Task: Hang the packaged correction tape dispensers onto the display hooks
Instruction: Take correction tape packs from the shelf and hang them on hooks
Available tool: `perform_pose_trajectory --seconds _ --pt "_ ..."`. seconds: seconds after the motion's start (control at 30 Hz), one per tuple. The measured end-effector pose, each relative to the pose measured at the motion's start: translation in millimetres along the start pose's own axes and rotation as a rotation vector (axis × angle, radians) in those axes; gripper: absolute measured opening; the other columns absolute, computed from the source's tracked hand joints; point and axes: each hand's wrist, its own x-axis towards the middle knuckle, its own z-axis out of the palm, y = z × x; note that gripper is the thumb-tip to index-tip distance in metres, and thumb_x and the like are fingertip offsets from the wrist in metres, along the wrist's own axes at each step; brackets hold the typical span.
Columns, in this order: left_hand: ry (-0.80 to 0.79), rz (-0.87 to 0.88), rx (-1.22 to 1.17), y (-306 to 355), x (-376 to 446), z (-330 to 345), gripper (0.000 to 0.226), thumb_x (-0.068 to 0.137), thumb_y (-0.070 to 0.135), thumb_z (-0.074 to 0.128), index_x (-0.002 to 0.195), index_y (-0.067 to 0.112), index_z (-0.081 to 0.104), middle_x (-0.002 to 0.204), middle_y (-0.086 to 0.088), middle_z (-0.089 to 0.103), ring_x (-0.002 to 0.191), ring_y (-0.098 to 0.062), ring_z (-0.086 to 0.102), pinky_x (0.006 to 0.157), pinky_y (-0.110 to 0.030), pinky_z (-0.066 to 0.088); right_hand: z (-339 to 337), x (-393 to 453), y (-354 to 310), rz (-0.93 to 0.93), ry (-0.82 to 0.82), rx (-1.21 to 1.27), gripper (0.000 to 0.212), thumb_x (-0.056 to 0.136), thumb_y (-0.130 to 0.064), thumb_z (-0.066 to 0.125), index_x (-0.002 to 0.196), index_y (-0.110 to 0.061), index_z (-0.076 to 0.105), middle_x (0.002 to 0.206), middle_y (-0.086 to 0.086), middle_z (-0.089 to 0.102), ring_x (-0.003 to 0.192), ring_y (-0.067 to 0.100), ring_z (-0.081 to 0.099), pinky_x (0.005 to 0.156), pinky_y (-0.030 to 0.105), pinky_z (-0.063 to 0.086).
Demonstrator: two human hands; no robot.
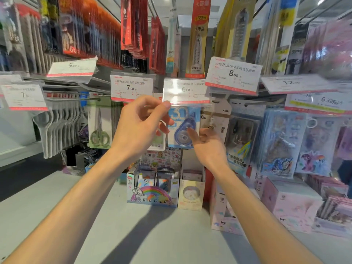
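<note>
One blue correction tape pack (183,128) hangs upright under the 6.00 price tag (185,90), top edge hidden behind it. Left hand (139,128) pinches its upper-left corner; right hand (206,144), fingers loosely spread, touches its lower right. Hook not visible, presumably straight behind the tag.

My 2 bare forearms reach up and forward from the lower corners, converging toward the middle. My left hand (141,126) is raised higher, back of the hand toward me, thumb tip uppermost and fingers curled in a pinch. My right hand (206,144) sits lower, palm turned up and inward, fingers loosely spread and only partly curled.
</note>
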Motion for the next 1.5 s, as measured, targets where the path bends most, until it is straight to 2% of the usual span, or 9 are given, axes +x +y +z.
perform_pose_trajectory --seconds 0.1,0.27,0.47,0.6,0.9,0.97,1.13,1.33,1.5 --pt "-0.009 -0.013 0.049 -9 -8 -7 0.019 0.100 0.030 0.064 0.091 0.015 0.071 0.075 -0.003 0.077 0.058 -0.014 0.069 0.054 -0.021 0.051 -7 -1 12 -0.002 -0.071 0.044 0.026 0.096 -0.057 0.062 0.100 -0.032 0.061 0.077 -0.017 0.061 0.077 0.007 0.064 0.075 0.032 0.049" --pt "0.096 -0.060 0.191 -40 -22 -29 0.008 0.095 0.031 0.070 0.089 0.026 0.071 0.078 0.007 0.075 0.064 -0.004 0.064 0.059 -0.016 0.049 -15 -8 20 -0.034 -0.139 0.204 0.063 0.094 -0.055 0.067 0.141 -0.017 0.051 0.116 -0.003 0.072 0.109 0.009 0.068 0.099 0.032 0.051" --pt "0.241 -0.139 0.336 -81 0 -49 0.056 0.075 0.062 0.072 0.121 0.036 0.053 0.114 0.020 0.056 0.102 0.008 0.054 0.084 -0.015 0.041 0 -5 16 -0.017 -0.241 0.338 0.088 0.084 -0.054 0.073 0.155 -0.021 0.032 0.139 -0.010 0.050 0.129 0.006 0.052 0.082 0.000 0.041" --pt "0.062 -0.252 0.289 -109 24 -55 0.090 0.069 0.061 0.078 0.143 0.033 0.036 0.132 0.012 0.057 0.119 -0.011 0.058 0.105 -0.037 0.044 18 2 16 -0.023 -0.174 0.376 0.057 0.089 -0.033 0.078 0.136 -0.031 0.048 0.105 -0.032 0.072 0.092 -0.024 0.064 0.073 0.001 0.048" --pt "-0.103 -0.284 0.195 -124 35 -55 0.108 0.056 0.087 0.069 0.144 0.049 0.019 0.098 0.037 0.053 0.073 0.017 0.062 0.056 -0.015 0.047 40 15 8 -0.074 0.011 0.306 0.040 0.082 -0.021 0.088 0.116 -0.022 0.067 0.095 -0.013 0.080 0.088 -0.006 0.075 0.072 0.006 0.052" --pt "-0.076 -0.211 0.110 -129 34 -58 0.097 0.068 0.068 0.077 0.146 0.036 0.028 0.104 0.036 0.054 0.077 0.032 0.055 0.059 0.003 0.042 39 13 5 -0.059 0.011 0.275 0.037 0.078 -0.033 0.090 0.105 -0.032 0.066 0.088 -0.025 0.079 0.083 -0.009 0.074 0.069 0.002 0.049" --pt "-0.090 -0.152 0.064 -134 34 -65 0.070 0.087 0.017 0.078 0.141 0.028 0.036 0.092 0.056 0.058 0.085 0.033 0.055 0.065 0.006 0.041 35 14 0 0.006 0.066 0.191 0.032 0.074 -0.042 0.092 0.088 -0.027 0.067 0.061 -0.031 0.069 0.058 -0.008 0.066 0.056 0.000 0.043" --pt "-0.063 -0.141 0.098 -129 32 -57 0.072 0.086 0.040 0.079 0.144 0.032 0.037 0.100 0.046 0.062 0.087 0.034 0.053 0.064 0.006 0.040 16 1 0 -0.019 0.033 0.292 0.042 0.079 -0.019 0.090 0.112 -0.023 0.064 0.088 -0.020 0.079 0.081 -0.007 0.073 0.067 0.005 0.051" --pt "-0.049 -0.201 0.178 -130 25 -57 0.088 0.075 0.079 0.063 0.149 0.055 0.022 0.145 0.020 0.050 0.123 -0.007 0.053 0.098 -0.032 0.041 1 -13 1 -0.044 0.013 0.296 0.048 0.081 -0.015 0.088 0.118 -0.030 0.061 0.093 -0.027 0.078 0.085 -0.008 0.074 0.069 0.004 0.052"
